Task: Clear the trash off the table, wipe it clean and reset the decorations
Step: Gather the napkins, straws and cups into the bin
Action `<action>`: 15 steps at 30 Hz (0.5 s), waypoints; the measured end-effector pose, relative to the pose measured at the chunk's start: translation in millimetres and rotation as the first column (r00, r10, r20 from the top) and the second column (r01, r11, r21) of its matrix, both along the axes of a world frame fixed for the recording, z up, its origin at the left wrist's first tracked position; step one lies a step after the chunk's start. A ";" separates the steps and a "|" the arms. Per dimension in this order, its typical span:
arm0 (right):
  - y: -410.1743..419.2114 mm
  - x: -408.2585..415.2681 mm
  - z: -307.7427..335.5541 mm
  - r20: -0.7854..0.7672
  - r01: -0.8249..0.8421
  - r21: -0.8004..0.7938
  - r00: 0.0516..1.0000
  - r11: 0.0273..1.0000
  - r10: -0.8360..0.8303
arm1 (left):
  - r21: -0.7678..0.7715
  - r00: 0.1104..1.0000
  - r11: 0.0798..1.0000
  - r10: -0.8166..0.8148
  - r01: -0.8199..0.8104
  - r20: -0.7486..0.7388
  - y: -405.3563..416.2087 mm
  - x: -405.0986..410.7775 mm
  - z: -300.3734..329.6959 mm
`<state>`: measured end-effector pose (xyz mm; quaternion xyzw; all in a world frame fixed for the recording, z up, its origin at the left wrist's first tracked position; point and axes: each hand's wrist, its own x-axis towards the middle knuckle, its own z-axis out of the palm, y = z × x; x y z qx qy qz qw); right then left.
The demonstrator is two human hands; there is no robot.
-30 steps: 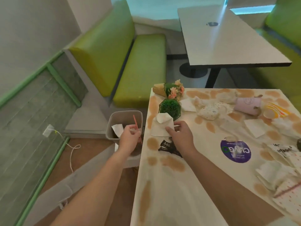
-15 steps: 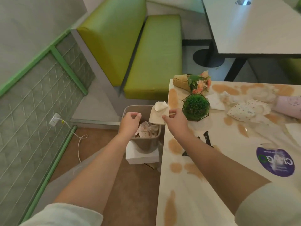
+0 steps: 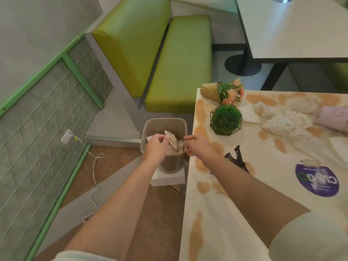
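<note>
A beige trash bin [image 3: 150,127] stands on the floor at the table's left edge, with crumpled paper inside. A white napkin [image 3: 172,141] sits upright at the top of that paper, between my hands. My left hand [image 3: 156,147] hovers over the bin with its fingers loosely curled beside the napkin. My right hand [image 3: 197,147] is at the bin's right rim, fingers apart, holding nothing. On the stained table [image 3: 216,213] lie more napkins [image 3: 278,124] and a tipped pink cup [image 3: 333,117]. The decorations there are a green ball plant [image 3: 226,120], a flower bouquet [image 3: 224,91] and a black Eiffel tower figure [image 3: 238,157].
A green bench seat [image 3: 178,63] stands behind the bin. A second table [image 3: 291,25] is at the back right. A white box [image 3: 167,178] lies under the bin. A white cable [image 3: 94,176] runs across the floor from a wall socket. A purple sticker [image 3: 317,181] is on the table.
My right hand carried the napkin from the table over the bin and let it go. My left hand dropped a red straw into the bin and stayed above it.
</note>
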<state>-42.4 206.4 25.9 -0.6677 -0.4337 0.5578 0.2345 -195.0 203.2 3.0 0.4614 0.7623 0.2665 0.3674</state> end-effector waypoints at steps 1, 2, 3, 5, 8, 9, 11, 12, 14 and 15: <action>-8.3 11.5 6.3 -0.039 0.026 0.021 0.999 0.999 -0.025 | 0.003 1.000 1.000 -0.014 0.014 0.010 -5.2 10.2 2.6; -15.8 22.1 10.5 -0.071 0.046 0.048 0.997 0.998 -0.043 | 0.007 0.999 1.000 -0.026 0.026 0.021 -10.0 19.6 4.7; -24.1 33.2 14.8 -0.086 0.061 0.083 0.995 0.995 -0.054 | 0.018 0.999 0.999 -0.039 0.038 0.031 -14.5 29.5 6.7; -43.7 58.8 20.6 -0.062 0.081 0.148 0.995 0.986 -0.072 | 0.055 0.996 0.996 -0.074 0.072 0.046 -26.3 53.1 12.8; -79.9 101.4 21.5 -0.025 0.130 0.179 0.991 0.975 -0.128 | 0.089 0.988 0.987 -0.137 0.131 0.076 -50.6 95.0 20.6; -93.0 116.1 20.5 -0.018 0.144 0.178 0.990 0.974 -0.143 | 0.090 0.983 0.985 -0.155 0.147 0.096 -60.2 110.0 20.8; -120.1 146.7 17.2 -0.002 0.182 0.163 0.983 0.970 -0.184 | 0.085 0.972 0.980 -0.192 0.182 0.137 -81.3 142.7 21.4; -134.2 163.1 15.8 0.004 0.206 0.157 0.978 0.966 -0.209 | 0.081 0.965 0.976 -0.214 0.204 0.149 -92.6 160.3 21.8; -162.8 196.2 14.8 0.034 0.239 0.156 0.968 0.958 -0.247 | 0.081 0.951 0.964 -0.264 0.254 0.159 -116.2 196.5 21.5; -172.7 208.0 13.4 0.049 0.249 0.152 0.965 0.956 -0.259 | 0.081 0.943 0.957 -0.289 0.279 0.163 -124.6 209.3 19.9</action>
